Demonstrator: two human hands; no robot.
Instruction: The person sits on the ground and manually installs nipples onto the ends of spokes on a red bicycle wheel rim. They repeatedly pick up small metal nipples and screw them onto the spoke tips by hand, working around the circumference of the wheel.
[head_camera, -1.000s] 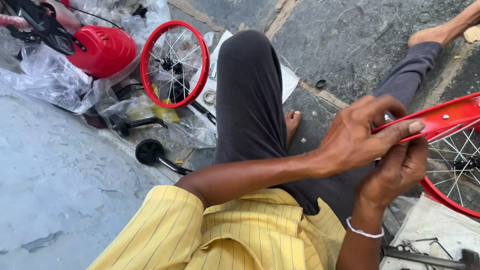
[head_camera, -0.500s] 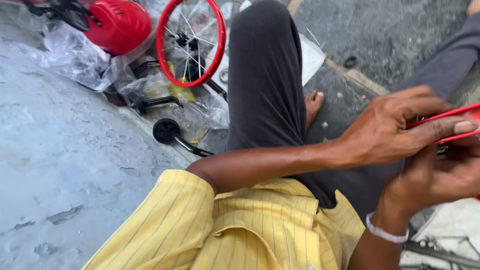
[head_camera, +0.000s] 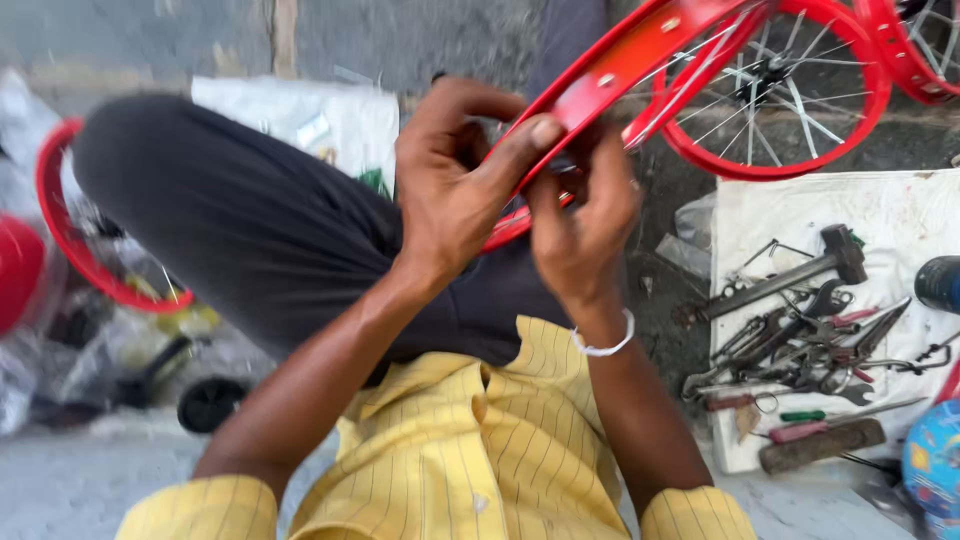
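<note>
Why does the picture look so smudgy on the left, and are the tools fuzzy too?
Head view: the left edge is smeared by motion blur, so the red wheel rim there looks soft. The left hand and right hand on the red mudguard are slightly blurred. The tools on the white cloth show clearer. Light is even daylight, no glare.

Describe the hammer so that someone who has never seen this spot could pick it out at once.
Start at the white cloth spread on the ground at the right of the view, below the red spoked wheel. A heap of pliers and spanners lies on it. The hammer lies across the top of that heap: the longest tool there, with a blocky dark head at its right end.
</note>
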